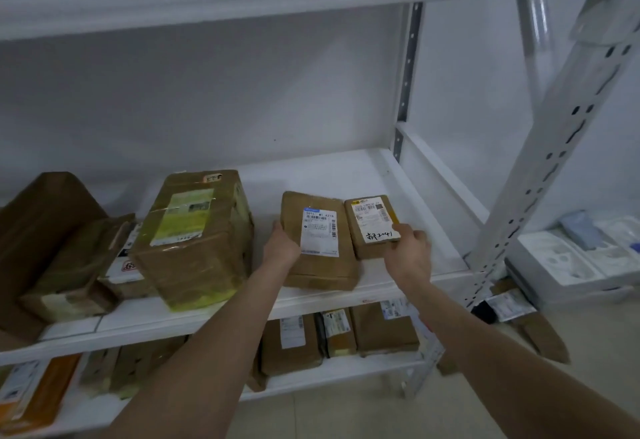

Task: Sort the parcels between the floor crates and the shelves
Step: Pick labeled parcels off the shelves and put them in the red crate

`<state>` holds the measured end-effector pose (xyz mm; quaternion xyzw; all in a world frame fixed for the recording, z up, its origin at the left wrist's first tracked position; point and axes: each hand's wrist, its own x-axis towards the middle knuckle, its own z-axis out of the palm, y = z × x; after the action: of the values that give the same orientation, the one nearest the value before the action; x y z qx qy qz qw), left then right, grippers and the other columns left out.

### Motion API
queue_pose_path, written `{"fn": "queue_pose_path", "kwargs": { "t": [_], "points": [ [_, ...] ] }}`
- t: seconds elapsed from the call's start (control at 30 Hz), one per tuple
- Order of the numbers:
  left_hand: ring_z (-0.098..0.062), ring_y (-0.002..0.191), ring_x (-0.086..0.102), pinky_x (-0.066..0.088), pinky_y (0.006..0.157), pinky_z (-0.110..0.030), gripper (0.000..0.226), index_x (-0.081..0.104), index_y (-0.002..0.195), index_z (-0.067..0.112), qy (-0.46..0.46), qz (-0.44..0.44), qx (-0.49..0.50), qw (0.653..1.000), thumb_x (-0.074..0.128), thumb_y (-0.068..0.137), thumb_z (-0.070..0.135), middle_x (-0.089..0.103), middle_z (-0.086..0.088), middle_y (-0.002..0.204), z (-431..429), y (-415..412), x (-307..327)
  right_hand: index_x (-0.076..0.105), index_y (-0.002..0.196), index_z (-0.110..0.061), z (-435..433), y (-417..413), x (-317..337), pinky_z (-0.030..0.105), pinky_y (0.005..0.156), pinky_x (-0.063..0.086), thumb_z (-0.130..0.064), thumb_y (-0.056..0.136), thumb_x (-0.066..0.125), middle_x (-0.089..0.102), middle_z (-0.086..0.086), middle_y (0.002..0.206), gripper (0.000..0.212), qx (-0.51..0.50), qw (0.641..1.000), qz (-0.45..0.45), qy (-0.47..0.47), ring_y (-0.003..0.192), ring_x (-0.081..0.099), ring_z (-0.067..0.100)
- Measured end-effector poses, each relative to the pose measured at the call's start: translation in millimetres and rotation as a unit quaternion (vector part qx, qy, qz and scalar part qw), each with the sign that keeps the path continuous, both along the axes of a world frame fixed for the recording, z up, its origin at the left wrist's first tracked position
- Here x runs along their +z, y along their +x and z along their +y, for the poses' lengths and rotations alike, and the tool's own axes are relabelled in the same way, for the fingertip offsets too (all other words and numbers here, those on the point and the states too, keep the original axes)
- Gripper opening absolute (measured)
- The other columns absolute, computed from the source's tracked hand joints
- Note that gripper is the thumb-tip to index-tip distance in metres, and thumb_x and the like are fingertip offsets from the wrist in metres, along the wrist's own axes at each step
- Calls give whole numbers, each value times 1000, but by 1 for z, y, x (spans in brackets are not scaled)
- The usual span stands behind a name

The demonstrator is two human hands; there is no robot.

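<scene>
Two brown parcels lie side by side on the white middle shelf (pixel 346 175). The larger flat parcel (pixel 320 258) carries a white label, and my left hand (pixel 282 242) grips its left edge. The smaller parcel (pixel 372 227) to its right has a label with handwriting. My right hand (pixel 408 248) holds that small parcel at its near right corner, thumb on top. Both parcels rest on the shelf surface.
A big taped box (pixel 197 241) with a yellow-green label stands left of my hands, with more brown parcels (pixel 69 258) beyond it. The lower shelf holds several parcels (pixel 339 334). A perforated upright (pixel 540 175) stands at right, white trays (pixel 571 258) behind it.
</scene>
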<state>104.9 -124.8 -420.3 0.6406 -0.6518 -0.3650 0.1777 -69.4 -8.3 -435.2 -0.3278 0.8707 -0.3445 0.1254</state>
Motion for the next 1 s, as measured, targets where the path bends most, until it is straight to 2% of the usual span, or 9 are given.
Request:
{"fn": "queue_pose_path", "kwargs": {
  "t": [0.1, 0.17, 0.3, 0.43, 0.5, 0.6, 0.77, 0.93, 1.0],
  "points": [
    [-33, 124, 46, 45, 99, -43, 62, 24, 147, 20, -31, -84, -17, 996, 52, 92, 14, 44, -15, 138, -4, -8, 1, 37, 141, -20, -2, -21, 0, 43, 102, 35, -27, 93, 53, 37, 14, 141, 51, 8, 999, 27, 41, 127, 34, 34],
    [-32, 131, 39, 41, 104, -44, 64, 25, 147, 22, -53, -103, -44, 992, 54, 90, 13, 36, -13, 143, 1, -17, 1, 33, 143, -24, -5, -29, -1, 45, 105, 32, -37, 89, 58, 31, 13, 146, 61, 55, 993, 52, 86, 131, 30, 35],
    [-32, 138, 27, 32, 110, -46, 60, 30, 144, 25, -29, -179, -57, 982, 54, 89, 19, 24, -13, 151, 9, -28, -4, 22, 146, -40, -19, -25, -4, 44, 115, 16, -46, 88, 57, 11, 2, 158, 68, 190, 952, 164, 177, 145, 5, 31],
    [-30, 129, 41, 39, 105, -46, 45, 47, 134, 22, 9, -181, -56, 982, 54, 90, 27, 39, -13, 144, 7, -27, -10, 25, 145, -38, -22, -18, -11, 48, 116, 3, -25, 92, 48, 12, 1, 157, 59, 280, 909, 203, 231, 146, -3, 30],
    [-29, 122, 49, 44, 101, -43, 42, 52, 131, 22, 3, -144, -78, 987, 56, 90, 30, 48, -11, 137, 7, -30, -11, 29, 145, -36, -18, -19, -9, 50, 117, 5, -14, 90, 45, 20, 1, 154, 61, 262, 915, 192, 239, 145, 2, 29],
    [-29, 119, 52, 45, 100, -41, 46, 52, 132, 20, -8, -98, -120, 988, 59, 89, 33, 51, -12, 135, 15, -36, -10, 35, 142, -28, -14, -28, 2, 52, 117, 8, -11, 90, 45, 23, 4, 153, 55, 220, 921, 185, 261, 145, 5, 31],
    [-31, 127, 46, 43, 103, -41, 58, 47, 138, 13, -50, -94, -133, 985, 65, 85, 28, 42, -16, 143, 25, -32, 2, 23, 148, -22, -15, -28, 19, 47, 118, 9, -19, 94, 43, 15, 6, 158, 58, 207, 937, 202, 197, 146, 4, 30],
    [-26, 139, 30, 32, 110, -34, 53, 39, 142, 14, -199, -137, -132, 961, 54, 92, 26, 27, -14, 152, 37, -4, 38, 18, 150, -20, -37, 23, 39, 47, 117, 13, -36, 98, 42, 18, 8, 157, 59, 260, 934, 222, 103, 145, 11, 31],
    [-25, 136, 36, 36, 107, -36, 51, 39, 142, 15, -243, -133, -105, 955, 52, 95, 28, 25, -10, 153, 43, 15, 51, 17, 151, -21, -46, 55, 49, 46, 116, 17, -40, 98, 40, 19, 10, 156, 61, 282, 938, 193, 51, 144, 15, 31]
  ]
}}
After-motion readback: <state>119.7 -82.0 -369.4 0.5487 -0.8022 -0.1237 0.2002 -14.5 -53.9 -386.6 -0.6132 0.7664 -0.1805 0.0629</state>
